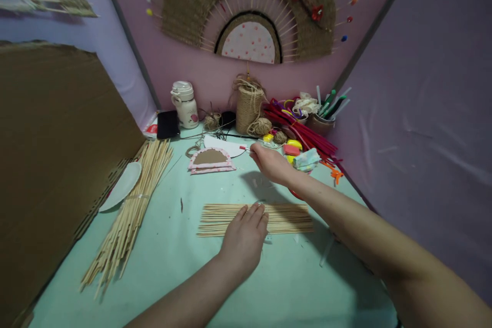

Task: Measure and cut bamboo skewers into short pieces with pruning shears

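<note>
My left hand (246, 238) lies flat with fingers stretched out on a row of thin wooden sticks (290, 218), laid side by side on the table. Further back, my right hand (269, 161) is closed on a slim red-tipped stick (246, 148), which looks like a pen; most of it is hidden in the fingers. Its tip is over a white paper piece (221, 144). To the left of that hand sits a half-round cardboard piece (210, 157) edged with pink-and-white cloth. A shadow falls beneath my right arm.
A tied bundle of sticks (134, 210) and a white paper plate (125, 184) lie left, beside a cardboard sheet (57, 154). At the back stand a white bottle (186, 105), a twine spool (248, 107), red pipe cleaners (303, 130) and a pen cup (321, 124).
</note>
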`<state>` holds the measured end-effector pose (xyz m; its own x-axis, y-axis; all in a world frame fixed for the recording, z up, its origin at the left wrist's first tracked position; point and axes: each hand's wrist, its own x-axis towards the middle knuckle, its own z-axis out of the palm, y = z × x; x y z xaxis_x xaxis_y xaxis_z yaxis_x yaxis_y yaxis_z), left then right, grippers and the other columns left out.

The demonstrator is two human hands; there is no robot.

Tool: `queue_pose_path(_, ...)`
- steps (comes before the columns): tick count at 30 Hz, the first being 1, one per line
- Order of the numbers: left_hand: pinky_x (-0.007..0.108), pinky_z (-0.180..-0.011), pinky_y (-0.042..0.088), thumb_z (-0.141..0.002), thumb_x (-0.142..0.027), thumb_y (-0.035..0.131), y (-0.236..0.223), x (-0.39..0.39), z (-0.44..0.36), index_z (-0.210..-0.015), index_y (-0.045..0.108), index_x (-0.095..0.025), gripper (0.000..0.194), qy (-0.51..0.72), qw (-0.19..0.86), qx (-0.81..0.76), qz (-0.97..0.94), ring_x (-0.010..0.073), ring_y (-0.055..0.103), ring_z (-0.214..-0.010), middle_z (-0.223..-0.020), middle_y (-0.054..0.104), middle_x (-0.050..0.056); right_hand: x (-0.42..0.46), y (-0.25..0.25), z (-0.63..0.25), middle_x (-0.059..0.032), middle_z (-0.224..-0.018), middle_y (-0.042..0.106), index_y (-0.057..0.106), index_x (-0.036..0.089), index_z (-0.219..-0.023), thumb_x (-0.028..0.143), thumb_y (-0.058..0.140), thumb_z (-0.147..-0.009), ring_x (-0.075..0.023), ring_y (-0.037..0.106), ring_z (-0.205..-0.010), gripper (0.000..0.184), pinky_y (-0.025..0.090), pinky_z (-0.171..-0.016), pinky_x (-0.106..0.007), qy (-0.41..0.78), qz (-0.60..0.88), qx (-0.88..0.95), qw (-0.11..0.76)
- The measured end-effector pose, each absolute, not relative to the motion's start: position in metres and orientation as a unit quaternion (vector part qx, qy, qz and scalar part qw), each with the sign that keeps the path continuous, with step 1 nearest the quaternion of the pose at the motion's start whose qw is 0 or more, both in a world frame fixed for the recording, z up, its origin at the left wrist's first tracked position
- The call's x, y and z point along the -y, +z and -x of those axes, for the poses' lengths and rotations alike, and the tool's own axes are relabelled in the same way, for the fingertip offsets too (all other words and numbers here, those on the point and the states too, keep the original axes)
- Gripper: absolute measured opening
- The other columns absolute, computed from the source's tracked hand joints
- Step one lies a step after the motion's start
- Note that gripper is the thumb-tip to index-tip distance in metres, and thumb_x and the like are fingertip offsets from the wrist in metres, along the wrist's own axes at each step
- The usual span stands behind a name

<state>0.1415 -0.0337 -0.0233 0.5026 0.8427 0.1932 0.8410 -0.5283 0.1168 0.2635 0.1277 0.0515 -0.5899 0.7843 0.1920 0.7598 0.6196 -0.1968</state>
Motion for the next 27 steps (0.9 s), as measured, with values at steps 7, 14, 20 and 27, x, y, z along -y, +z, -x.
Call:
queue_pose_path(7, 0.038, -0.108, 0.039, -0.095, -0.020, 0.041, -0.024, 0.034, -0.140, -0.125, 0.059, -0.014, 0.035, 0.125, -0.014, -0.480, -0.868, 0.0216, 0.051, -0.128, -0.137, 0.056, 0.009, -0.118, 0.046, -0.273, -0.0057, -0.095, 0.072, 0.055, 0.027, -0.106, 0.038, 0.033, -0.099, -0.0227, 0.063, -0.080, 0.026, 0.029, -0.058, -0.027, 0.034, 0.527, 0.844, 0.096)
queue_pose_path(14, 0.038, -0.108, 0.038, -0.096, -0.019, 0.041, -0.023, 0.033, -0.142, -0.126, 0.058, -0.015, 0.035, 0.110, 0.000, -0.489, -0.865, 0.0206, 0.049, -0.130, -0.139, 0.055, 0.010, -0.122, 0.038, -0.273, -0.0190, -0.098, 0.072, 0.047, 0.016, -0.124, 0.044, 0.052, -0.090, -0.0294, 0.066, -0.083, 0.044, 0.039, -0.063, -0.030, 0.109, 0.564, 0.817, 0.046)
queue_pose_path(20, 0.038, -0.109, 0.037, -0.096, -0.020, 0.042, -0.026, 0.033, -0.140, -0.126, 0.058, -0.014, 0.035, 0.126, -0.002, -0.482, -0.867, 0.0212, 0.049, -0.131, -0.138, 0.055, 0.010, -0.123, 0.046, -0.294, -0.0130, -0.101, 0.072, 0.027, 0.015, -0.144, 0.007, 0.047, -0.081, -0.0209, 0.068, -0.078, 0.066, 0.047, -0.065, -0.027, 0.202, 0.541, 0.815, 0.047)
queue_pose_path(27, 0.039, -0.109, 0.038, -0.095, -0.018, 0.041, -0.023, 0.034, -0.141, -0.126, 0.058, -0.015, 0.035, 0.127, 0.008, -0.485, -0.865, 0.0207, 0.049, -0.130, -0.139, 0.054, 0.010, -0.096, 0.063, -0.316, -0.0041, -0.081, 0.068, 0.063, 0.020, -0.096, 0.023, 0.048, -0.087, -0.0175, 0.070, -0.075, 0.018, 0.054, -0.061, -0.026, 0.387, 0.475, 0.723, 0.319)
